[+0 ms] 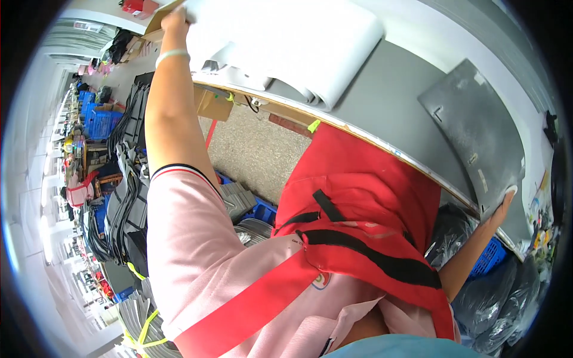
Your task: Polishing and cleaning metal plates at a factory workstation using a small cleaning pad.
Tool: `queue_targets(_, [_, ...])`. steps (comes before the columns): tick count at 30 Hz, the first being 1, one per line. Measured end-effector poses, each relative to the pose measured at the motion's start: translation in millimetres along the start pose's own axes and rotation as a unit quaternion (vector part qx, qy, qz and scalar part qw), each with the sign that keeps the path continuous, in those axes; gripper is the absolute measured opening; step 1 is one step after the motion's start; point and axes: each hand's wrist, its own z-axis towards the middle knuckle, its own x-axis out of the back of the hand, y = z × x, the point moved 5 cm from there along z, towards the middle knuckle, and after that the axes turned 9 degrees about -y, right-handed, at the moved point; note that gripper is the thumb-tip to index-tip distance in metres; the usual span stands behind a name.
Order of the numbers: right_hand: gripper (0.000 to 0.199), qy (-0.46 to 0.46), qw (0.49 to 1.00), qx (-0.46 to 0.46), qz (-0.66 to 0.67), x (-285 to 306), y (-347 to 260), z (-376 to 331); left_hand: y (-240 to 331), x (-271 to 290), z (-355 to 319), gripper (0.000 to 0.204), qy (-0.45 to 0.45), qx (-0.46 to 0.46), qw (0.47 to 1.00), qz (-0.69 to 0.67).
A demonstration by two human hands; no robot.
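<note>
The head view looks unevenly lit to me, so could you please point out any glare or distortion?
In the head view, glare washes out the white sheet; also there, the grey table's front edge bends toward the rim, highlights streak the dark plastic bags, and the corners fall to black.

A long, flat, grey-topped desk (403, 77) ran across the room, its far edge backed by a smooth white wall (430, 40). Below its near edge lay a speckled beige floor (256, 149) with a thin red line (211, 132). Beyond its left end, bright white lights (47, 249) (bent by the lens) glowed.
</note>
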Motion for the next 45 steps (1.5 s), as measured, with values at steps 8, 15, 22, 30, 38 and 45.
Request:
queue_targets(8, [0.061,0.0,0.998,-0.052,-0.027,-21.0,10.7,12.4,-163.7,91.6,-34.5,0.032,0.051,0.042,0.986,0.152])
queue_targets(15, [0.061,-0.077,0.993,-0.066,-0.055,-41.1,15.3,33.7,-93.1,125.0,-61.4,0.082,0.183,-0.002,0.873,0.453])
queue_targets(22, [0.058,-0.138,0.936,-0.096,-0.31,-131.5,2.1,60.1,61.9,-103.6,-286.0,0.028,-0.277,-0.368,0.881,0.111])
queue_targets(30, [0.037,-0.235,0.839,-0.059,-0.487,-138.5,13.6,79.9,19.5,-223.9,-464.9,0.035,-0.369,-0.571,0.688,0.252])
queue_targets(38, [0.026,-0.237,0.87,-0.081,-0.425,-146.9,-5.9,51.2,9.6,-223.9,-478.8,0.034,-0.515,-0.427,0.689,0.28])
queue_targets(45, [0.027,-0.249,0.846,-0.055,-0.468,-149.7,-8.8,43.0,9.1,-218.7,-489.4,0.023,-0.466,-0.481,0.701,0.246])
